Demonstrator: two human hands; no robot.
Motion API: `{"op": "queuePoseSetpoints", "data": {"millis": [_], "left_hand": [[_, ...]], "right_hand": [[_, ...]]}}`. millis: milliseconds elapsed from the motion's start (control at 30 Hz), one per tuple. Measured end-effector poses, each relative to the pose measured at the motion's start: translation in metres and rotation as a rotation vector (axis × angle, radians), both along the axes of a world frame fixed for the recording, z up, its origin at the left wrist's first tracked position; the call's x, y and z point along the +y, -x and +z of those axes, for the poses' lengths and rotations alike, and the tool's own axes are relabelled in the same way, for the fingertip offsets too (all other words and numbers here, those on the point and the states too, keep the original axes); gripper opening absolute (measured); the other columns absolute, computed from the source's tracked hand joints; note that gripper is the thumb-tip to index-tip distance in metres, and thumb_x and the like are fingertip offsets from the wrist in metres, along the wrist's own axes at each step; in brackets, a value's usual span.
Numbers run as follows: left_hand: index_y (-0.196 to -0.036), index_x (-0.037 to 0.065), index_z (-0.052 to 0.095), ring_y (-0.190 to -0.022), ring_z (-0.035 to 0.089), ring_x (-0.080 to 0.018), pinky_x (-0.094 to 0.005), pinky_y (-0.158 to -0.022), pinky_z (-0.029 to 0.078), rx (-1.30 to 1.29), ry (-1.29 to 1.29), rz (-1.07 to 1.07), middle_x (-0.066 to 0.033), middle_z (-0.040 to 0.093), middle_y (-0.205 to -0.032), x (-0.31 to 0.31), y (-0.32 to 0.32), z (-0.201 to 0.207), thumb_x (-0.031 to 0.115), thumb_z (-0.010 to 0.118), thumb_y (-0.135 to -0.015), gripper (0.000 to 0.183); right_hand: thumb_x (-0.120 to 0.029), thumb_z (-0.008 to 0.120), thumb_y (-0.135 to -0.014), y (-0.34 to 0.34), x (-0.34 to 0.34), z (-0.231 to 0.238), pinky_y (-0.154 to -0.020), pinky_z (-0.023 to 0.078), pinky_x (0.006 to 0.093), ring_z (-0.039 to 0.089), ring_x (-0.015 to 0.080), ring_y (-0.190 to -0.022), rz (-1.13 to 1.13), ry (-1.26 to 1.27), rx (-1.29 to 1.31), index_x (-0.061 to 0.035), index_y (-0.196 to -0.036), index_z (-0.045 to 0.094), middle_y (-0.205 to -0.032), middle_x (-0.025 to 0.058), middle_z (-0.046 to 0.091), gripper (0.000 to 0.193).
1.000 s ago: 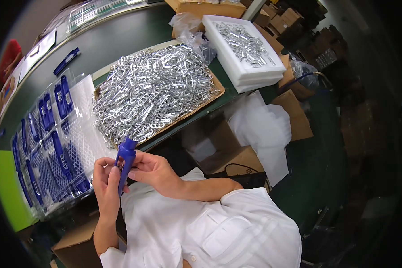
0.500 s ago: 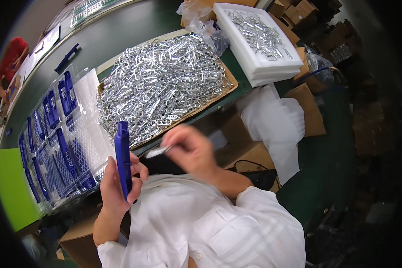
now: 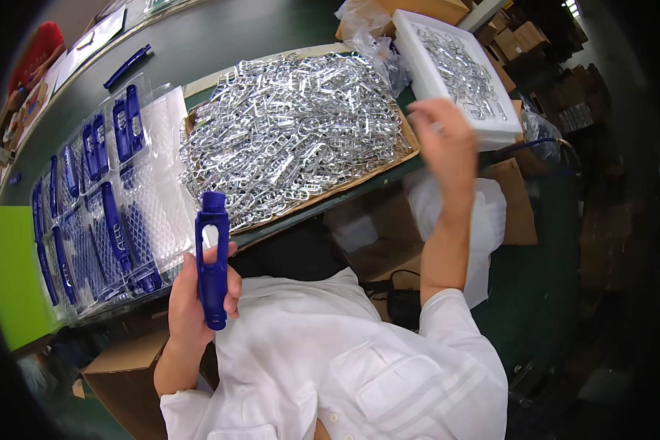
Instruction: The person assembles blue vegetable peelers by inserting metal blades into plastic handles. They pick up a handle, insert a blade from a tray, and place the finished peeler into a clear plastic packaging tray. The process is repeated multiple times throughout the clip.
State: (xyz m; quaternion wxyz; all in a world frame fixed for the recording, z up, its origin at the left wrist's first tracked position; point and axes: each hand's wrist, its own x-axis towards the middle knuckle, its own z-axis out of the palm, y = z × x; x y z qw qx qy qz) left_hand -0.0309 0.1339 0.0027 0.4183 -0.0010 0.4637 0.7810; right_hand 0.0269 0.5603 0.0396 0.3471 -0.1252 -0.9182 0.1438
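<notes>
The dark table (image 3: 271,33) is being taken up largely by a shallow carton (image 3: 411,136), in which a high heap (image 3: 293,139) of silver clips is being contained. By its bulk, most of this stock is apparently being left unspent.

Just left of the carton, a clear tray (image 3: 141,209) is being occupied by blue handles (image 3: 112,227), though bare lattice is being shown between and beside them, so it is being judged only part full. Whether those handles are being counted as finished cannot be told at this size.

Beyond the carton's right end, a white foam tray (image 3: 412,59) is being covered by a loose scatter of clips (image 3: 462,70), also seemingly left over.

Between the near table edge and the person, the held handle (image 3: 213,284) is being gripped firmly by the left hand (image 3: 187,301), fingers wrapped behind it and its long slot being turned toward the camera. A pale patch is being seen at the slot's upper end; whether a fitted part is being shown there cannot be told. This handle is being judged unfinished.

The right hand (image 3: 447,139) is being blurred over the foam tray's near corner, fingers drawn close together; whether anything is being pinched cannot be told.

Past the clear tray, a loose handle (image 3: 127,66) is being left by itself.
</notes>
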Motion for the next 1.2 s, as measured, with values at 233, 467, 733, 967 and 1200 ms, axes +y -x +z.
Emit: {"op": "queuePoseSetpoints", "data": {"millis": [233,467,733,967,1200], "left_hand": [[-0.14,-0.003,0.051,-0.052,0.062,-0.0167,-0.028,-0.049,0.054,-0.013,-0.039,-0.019,-0.0228,0.07,-0.093,-0.006,-0.001,-0.001,0.052,0.025,-0.112,0.067],[-0.144,-0.005,0.048,-0.057,0.063,-0.0183,-0.0291,-0.046,0.055,-0.106,-0.118,0.024,-0.0173,0.061,-0.107,-0.004,-0.002,-0.005,0.046,0.031,-0.111,0.063],[-0.148,-0.005,0.045,-0.067,0.064,-0.0172,-0.0297,-0.05,0.057,-0.074,-0.098,0.043,-0.0166,0.061,-0.106,-0.012,-0.002,-0.005,0.037,0.039,-0.11,0.057],[-0.152,-0.001,0.042,-0.077,0.066,-0.0135,-0.0257,-0.065,0.055,-0.002,-0.06,-0.024,-0.0153,0.067,-0.113,-0.01,-0.002,-0.004,0.041,0.041,-0.111,0.058],[-0.152,0.0,0.043,-0.08,0.066,-0.0121,-0.0244,-0.067,0.055,0.018,-0.059,-0.085,-0.0159,0.068,-0.117,-0.009,-0.005,-0.006,0.035,0.048,-0.103,0.061]], "right_hand": [[-0.016,0.079,-0.085,0.022,-0.057,-0.062,-0.083,0.055,0.0428,0.066,0.0303,-0.097,-0.043,-0.054,-0.296,-0.0071,-0.098,0.076,-0.099,0.0095,0.069,0.017],[-0.01,0.075,-0.085,0.029,-0.054,-0.069,-0.082,0.053,0.0446,0.067,0.0322,-0.091,-0.009,0.019,-0.25,-0.0045,-0.092,0.069,-0.093,0.0117,0.069,0.011],[-0.006,0.07,-0.091,0.028,-0.062,-0.06,-0.069,0.056,0.0357,0.073,0.0236,-0.075,-0.083,0.404,-0.153,-0.0013,-0.098,0.067,-0.086,0.0119,0.074,0.009],[0.008,0.064,-0.093,0.003,-0.115,-0.024,-0.075,0.054,0.0264,0.066,0.0135,-0.087,0.335,1.056,0.086,0.0011,-0.105,0.071,-0.103,0.0074,0.069,0.015],[0.011,0.072,-0.084,-0.013,-0.196,0.012,-0.081,0.052,0.027,0.065,0.0154,-0.093,0.59,0.914,-0.01,0.0008,-0.102,0.072,-0.103,0.0087,0.069,0.021]]}}
